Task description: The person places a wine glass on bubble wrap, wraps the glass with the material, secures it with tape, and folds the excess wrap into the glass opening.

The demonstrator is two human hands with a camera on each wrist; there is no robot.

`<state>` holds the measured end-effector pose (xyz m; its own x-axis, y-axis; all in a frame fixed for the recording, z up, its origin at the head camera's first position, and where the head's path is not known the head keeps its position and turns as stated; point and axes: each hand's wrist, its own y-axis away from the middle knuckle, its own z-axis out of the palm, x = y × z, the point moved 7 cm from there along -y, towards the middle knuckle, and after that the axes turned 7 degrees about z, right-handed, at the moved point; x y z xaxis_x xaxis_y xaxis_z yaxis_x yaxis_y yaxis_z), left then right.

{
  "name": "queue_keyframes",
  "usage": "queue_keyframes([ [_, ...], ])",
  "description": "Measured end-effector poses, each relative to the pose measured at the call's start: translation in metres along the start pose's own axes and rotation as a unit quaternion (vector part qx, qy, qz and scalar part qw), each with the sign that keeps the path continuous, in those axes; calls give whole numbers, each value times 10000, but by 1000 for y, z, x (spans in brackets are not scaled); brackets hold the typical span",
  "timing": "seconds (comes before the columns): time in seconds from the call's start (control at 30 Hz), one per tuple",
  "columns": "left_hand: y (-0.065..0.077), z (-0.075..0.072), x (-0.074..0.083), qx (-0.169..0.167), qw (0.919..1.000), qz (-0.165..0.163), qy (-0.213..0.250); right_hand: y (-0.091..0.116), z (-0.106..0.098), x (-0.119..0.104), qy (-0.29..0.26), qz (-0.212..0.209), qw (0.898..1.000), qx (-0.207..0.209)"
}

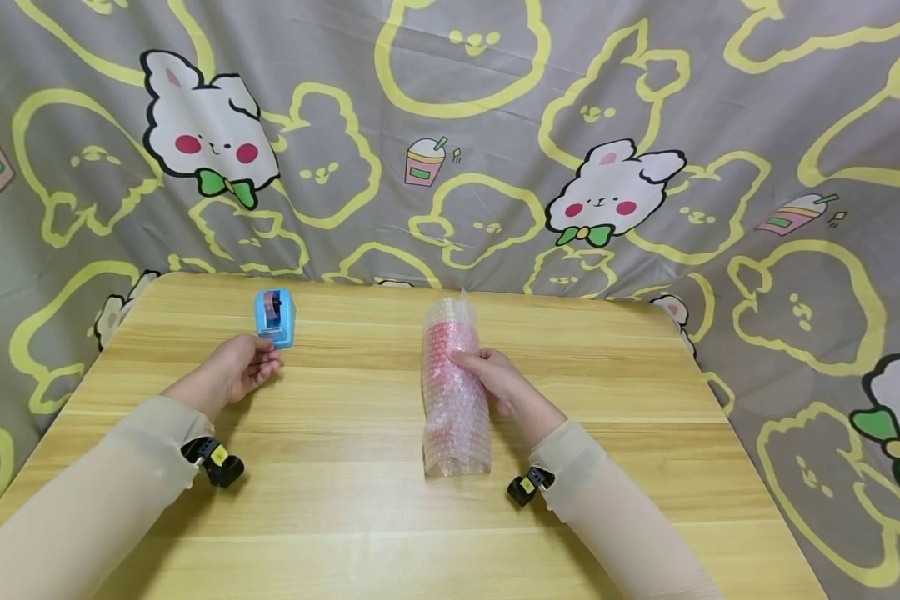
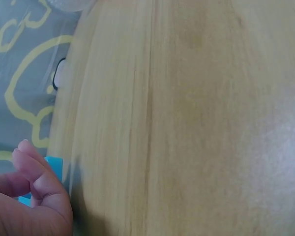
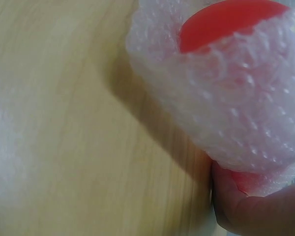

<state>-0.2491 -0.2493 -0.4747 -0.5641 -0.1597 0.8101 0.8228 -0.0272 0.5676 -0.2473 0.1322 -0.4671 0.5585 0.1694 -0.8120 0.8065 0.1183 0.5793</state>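
A person in pale sleeves (image 1: 630, 512) works at a wood-grain bench (image 1: 330, 533), hands well apart, on either side of a bundle in clear bubble wrap (image 1: 456, 421). The bundle lies lengthwise, one end toward the person and the other toward the bench's far edge. The right hand (image 1: 497, 377) grips it from its right side, thumb laid across the top of the wrap. Pink-red color shows through the film, strongest in the bundle's far half, and the right wrist view looks into an open end of the wrap, where a smooth red object (image 3: 226, 24) sits inside.

Well to the left of the bundle, the left hand (image 1: 249, 369) reaches to the near end of a blue tape dispenser (image 1: 286, 321), its fingers bent and the fingertips at the dispenser's cutting end. Whether they pinch a strip of tape cannot be told from either view. A roll of tape (image 1: 272, 306) sits in the dispenser, which stands left of the bundle's far half. Small black cameras (image 1: 225, 469) are worn at both wrists, one on each side of the bundle. Beyond the bundle hangs a gray cloth (image 1: 487, 125) printed with yellow outlines, white rabbit heads and pink cups.
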Motion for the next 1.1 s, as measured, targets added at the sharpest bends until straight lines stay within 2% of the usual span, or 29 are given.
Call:
queue_keyframes([
  [0.37,-5,1,5,82,9996,-70,-276,-1,-3,1,10,-3,10000,81],
  [0.5,-7,0,2,-1,9995,-133,-275,-1,-2,0,30,-21,9999,105],
  [0.63,-8,-3,-4,-136,9986,-211,-475,-1,-1,1,20,-21,10000,27],
  [0.87,-3,1,-7,-517,9915,93,-1188,-1,-1,2,47,-26,10000,40],
  [1.1,5,10,-6,-659,9806,401,-1801,-2,1,1,13,1,10000,-29],
])
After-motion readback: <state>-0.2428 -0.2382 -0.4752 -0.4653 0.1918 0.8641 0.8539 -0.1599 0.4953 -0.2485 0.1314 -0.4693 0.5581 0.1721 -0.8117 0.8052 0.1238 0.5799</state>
